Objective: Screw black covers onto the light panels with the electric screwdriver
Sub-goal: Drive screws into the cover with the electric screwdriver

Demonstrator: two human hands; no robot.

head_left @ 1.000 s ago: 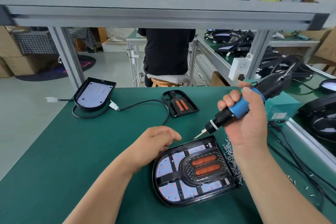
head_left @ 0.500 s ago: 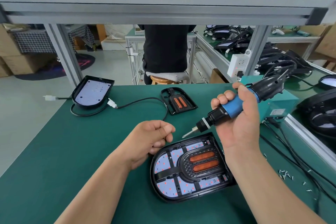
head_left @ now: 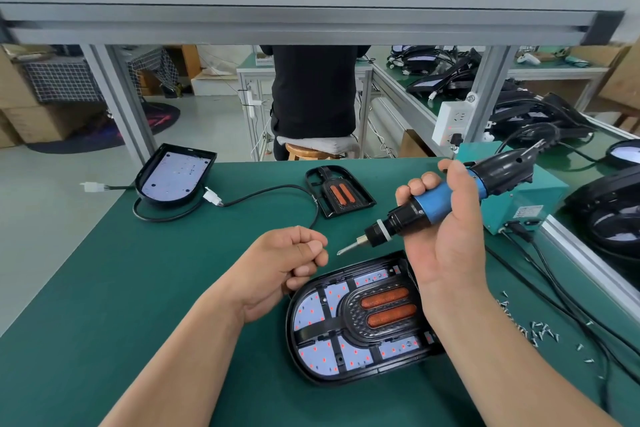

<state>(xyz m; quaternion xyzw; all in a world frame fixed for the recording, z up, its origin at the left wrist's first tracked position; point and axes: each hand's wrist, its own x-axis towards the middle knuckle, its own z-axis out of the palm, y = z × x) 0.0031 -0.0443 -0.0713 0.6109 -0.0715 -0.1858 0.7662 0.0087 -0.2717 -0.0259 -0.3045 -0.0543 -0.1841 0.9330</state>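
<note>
A green table (head_left: 104,288) carries the work. At its far left corner lies a light panel (head_left: 175,174) without a cover, its black cable (head_left: 270,189) looping along the far edge to a spare black cover (head_left: 341,196). A teal power box (head_left: 519,198) sits at the right edge, with loose screws (head_left: 540,331) scattered nearer along that edge. An aluminium beam (head_left: 311,15) crosses above the far edge and cuts across a person seated on a stool (head_left: 313,90) beyond it. The covered light panel (head_left: 346,322), red dots showing through its black cover (head_left: 377,308), lies near the front edge at the middle, and the right wrist hides its right side. A second ago the left hand (head_left: 280,270) lay with relaxed fingers on that panel's far left rim. Now it is just off the rim, and the bit tip has come closer to it. The left hand's fingers are curled, thumb against forefinger; whether it pinches anything cannot be told. The right hand (head_left: 446,246) grips the blue barrel of the electric screwdriver (head_left: 446,199), held tilted above the panel's far edge with its bit pointing down-left at the left thumb and not touching it.
</note>
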